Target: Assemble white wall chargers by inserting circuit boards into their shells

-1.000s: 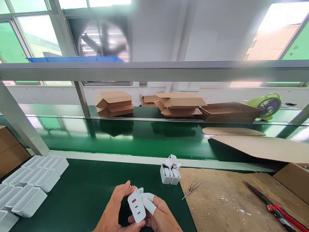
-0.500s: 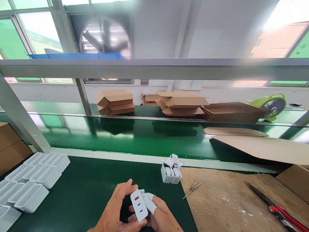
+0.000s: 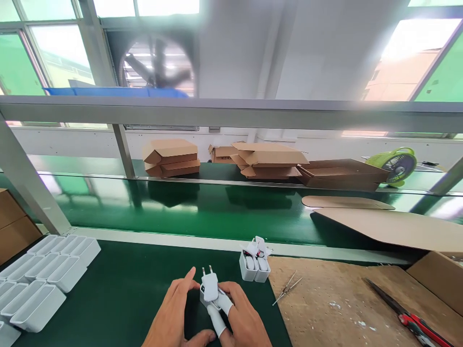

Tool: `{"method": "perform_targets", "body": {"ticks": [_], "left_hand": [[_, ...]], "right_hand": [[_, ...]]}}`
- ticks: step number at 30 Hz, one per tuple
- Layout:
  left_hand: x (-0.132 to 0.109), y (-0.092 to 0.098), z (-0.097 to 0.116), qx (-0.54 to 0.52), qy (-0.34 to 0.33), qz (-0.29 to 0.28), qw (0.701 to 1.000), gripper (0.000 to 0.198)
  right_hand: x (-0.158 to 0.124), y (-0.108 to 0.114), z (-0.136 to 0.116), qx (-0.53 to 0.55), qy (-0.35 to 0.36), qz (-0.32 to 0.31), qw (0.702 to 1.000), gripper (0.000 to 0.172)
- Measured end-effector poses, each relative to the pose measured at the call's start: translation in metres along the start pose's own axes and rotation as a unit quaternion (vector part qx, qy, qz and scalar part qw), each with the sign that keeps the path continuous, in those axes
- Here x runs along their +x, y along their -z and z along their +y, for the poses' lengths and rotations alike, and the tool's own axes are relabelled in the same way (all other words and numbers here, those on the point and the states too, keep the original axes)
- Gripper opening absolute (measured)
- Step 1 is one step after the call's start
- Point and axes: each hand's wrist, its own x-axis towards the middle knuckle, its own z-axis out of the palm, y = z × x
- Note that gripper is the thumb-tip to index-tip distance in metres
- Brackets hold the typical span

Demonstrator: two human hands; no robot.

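Note:
A white charger [image 3: 210,287] is held low over the front of the green bench, its two-pin plug pointing up and away. My right hand [image 3: 243,315] grips it from the right, with white covers on two fingers lying across its body. On the other side, my left hand [image 3: 172,311] has its fingers apart; one fingertip touches the charger's left edge, and the thumb stays below, off to the side. Much of the charger's lower part is hidden behind the covered fingers. Beyond the hands stand two small white casings [image 3: 254,267] with wires and parts inside.
Rows of empty white casings [image 3: 38,303] fill the left side. Tweezers [image 3: 287,290] and red-handled pliers [image 3: 405,311] lie on a worn brown board [image 3: 321,299]. A green belt [image 3: 202,217] runs behind, with cardboard boxes [image 3: 269,156] and a green fan [image 3: 400,166] farther back.
The charger has been turned: its port face showed before, and now its plug pins show. My left hand's grip on it has loosened, and the covered fingers now lie over the body.

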Motion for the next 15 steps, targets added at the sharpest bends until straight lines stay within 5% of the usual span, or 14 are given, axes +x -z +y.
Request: {"method": "perform_targets", "body": {"ticks": [8,15], "left_hand": [[0.000,-0.007,-0.014,0.001,0.024,0.008,1.000,0.106],[0.002,-0.017,-0.022,0.045,0.013,0.008,0.999,0.102]], "right_hand": [[-0.005,-0.019,0.003,-0.078,0.037,0.082,0.993,0.047],[-0.003,-0.032,0.001,-0.173,0.008,0.034,0.984,0.019]]}}
